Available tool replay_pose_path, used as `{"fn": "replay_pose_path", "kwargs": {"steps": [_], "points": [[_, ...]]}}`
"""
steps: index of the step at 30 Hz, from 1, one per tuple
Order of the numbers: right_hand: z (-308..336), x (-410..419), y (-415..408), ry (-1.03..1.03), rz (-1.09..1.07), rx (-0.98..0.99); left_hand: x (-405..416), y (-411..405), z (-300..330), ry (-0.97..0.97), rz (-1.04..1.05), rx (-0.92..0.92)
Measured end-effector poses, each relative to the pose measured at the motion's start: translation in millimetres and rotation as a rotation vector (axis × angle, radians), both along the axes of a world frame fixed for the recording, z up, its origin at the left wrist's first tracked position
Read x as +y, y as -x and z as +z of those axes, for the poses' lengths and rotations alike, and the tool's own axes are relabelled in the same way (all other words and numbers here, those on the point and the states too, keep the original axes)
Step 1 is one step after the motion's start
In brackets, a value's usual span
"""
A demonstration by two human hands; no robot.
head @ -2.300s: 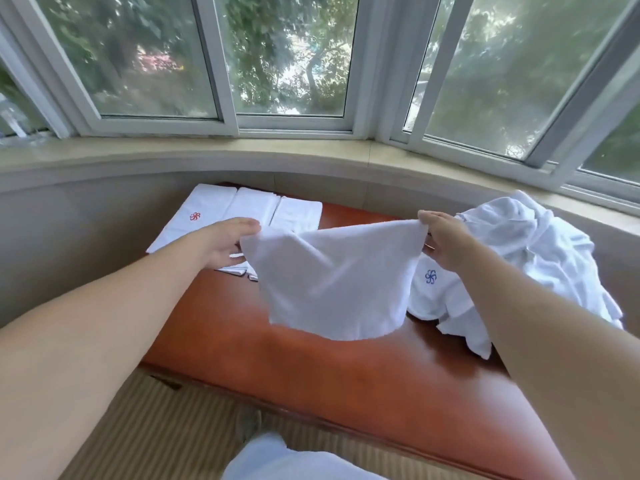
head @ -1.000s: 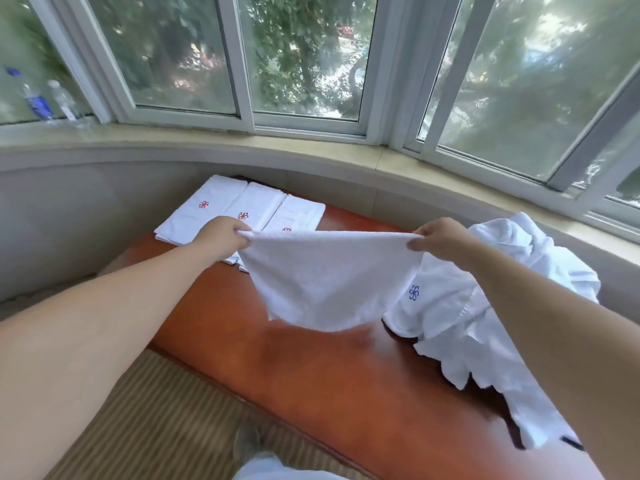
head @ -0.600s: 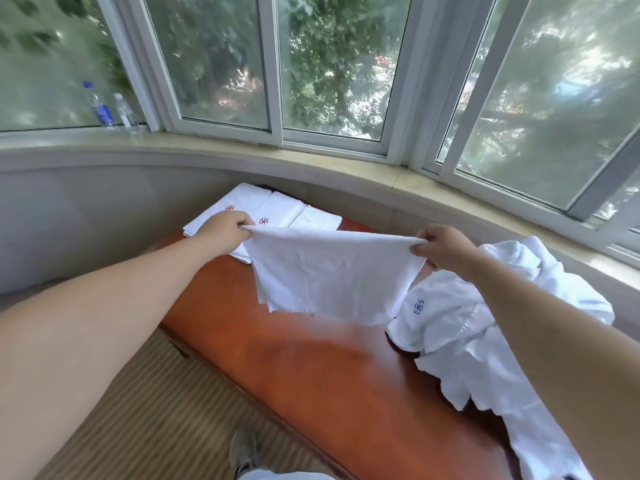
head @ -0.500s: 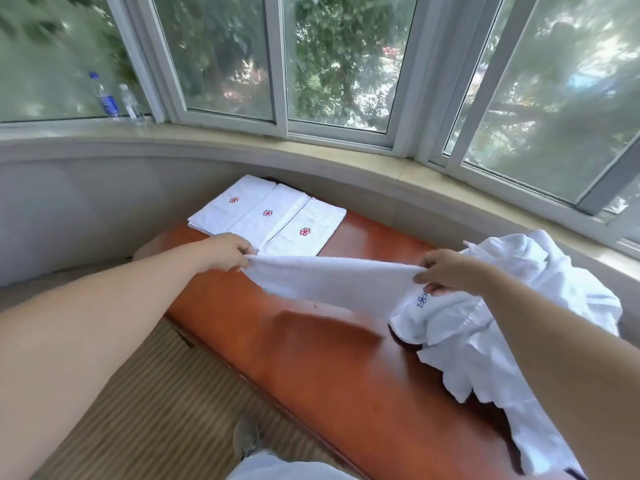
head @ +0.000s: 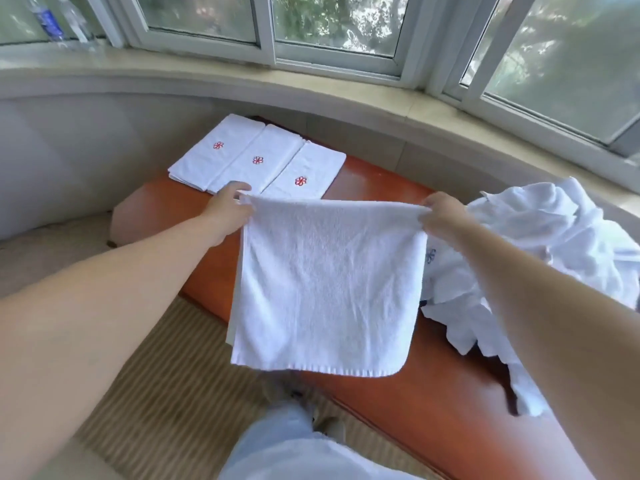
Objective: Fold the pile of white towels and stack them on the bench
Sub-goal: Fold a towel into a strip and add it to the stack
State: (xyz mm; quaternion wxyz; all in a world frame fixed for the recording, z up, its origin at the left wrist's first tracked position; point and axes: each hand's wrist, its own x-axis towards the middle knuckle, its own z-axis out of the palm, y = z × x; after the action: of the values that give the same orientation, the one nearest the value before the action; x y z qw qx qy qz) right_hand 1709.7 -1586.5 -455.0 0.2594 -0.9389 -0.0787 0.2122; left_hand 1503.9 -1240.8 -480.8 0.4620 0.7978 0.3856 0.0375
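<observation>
Holding the towel (head: pixel 325 285) doubled by its top corners, your left hand (head: pixel 227 206) and right hand (head: pixel 440 211) each pinch 1 end above the surface (head: pixel 398 403). Uneven lowering could skew the layers, or your right arm could drag the pile (head: pixel 554 244); 3 folded towels (head: pixel 258 159) lie behind.

Curved bay of white-framed windows (head: pixel 332 32) showing daylit foliage; beige stone sill (head: pixel 346 88) beneath, carrying two plastic bottles (head: pixel 59 19) at far left. Pale curved wall (head: pixel 69 140) below; striped beige carpet (head: pixel 166 393) on the floor.
</observation>
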Motion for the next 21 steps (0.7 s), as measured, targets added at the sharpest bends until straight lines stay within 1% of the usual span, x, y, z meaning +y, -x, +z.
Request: {"fn": "replay_pose_path", "kwargs": {"steps": [1, 2, 6, 9, 11, 13, 16, 18, 21], "points": [[-17.2, 6.3, 7.8, 0.018, 0.019, -0.046, -8.4, -3.1, -13.4, -0.002, -0.007, 0.014], [-36.2, 11.7, 18.7, 0.025, 0.056, -0.019, -17.4, -3.7, -28.7, 0.003, -0.035, 0.068], [-114.1, 14.3, 65.4, 0.155, 0.252, 0.196, -46.2, 8.5, -95.3, 0.063, -0.156, 0.263], [-164.4, 3.2, 93.8, 0.217, 0.270, 0.360, -55.3, 28.0, -139.0, 0.125, -0.199, 0.392], [-188.6, -3.0, 106.4, 0.265, 0.259, 0.424, -55.5, 40.8, -162.8, 0.152, -0.223, 0.449], [-207.3, -6.7, 114.3, 0.280, 0.229, 0.465, -54.3, 49.6, -183.3, 0.161, -0.225, 0.505], [-228.2, -14.1, 119.1, 0.280, 0.134, 0.479, -55.8, 56.1, -211.8, 0.166, -0.121, 0.579], [-241.1, -20.8, 117.6, 0.265, 0.034, 0.481, -59.1, 59.1, -225.6, 0.169, -0.047, 0.613], [-258.7, -29.6, 114.4, 0.229, -0.148, 0.487, -64.9, 63.5, -243.2, 0.227, 0.019, 0.648]]}}
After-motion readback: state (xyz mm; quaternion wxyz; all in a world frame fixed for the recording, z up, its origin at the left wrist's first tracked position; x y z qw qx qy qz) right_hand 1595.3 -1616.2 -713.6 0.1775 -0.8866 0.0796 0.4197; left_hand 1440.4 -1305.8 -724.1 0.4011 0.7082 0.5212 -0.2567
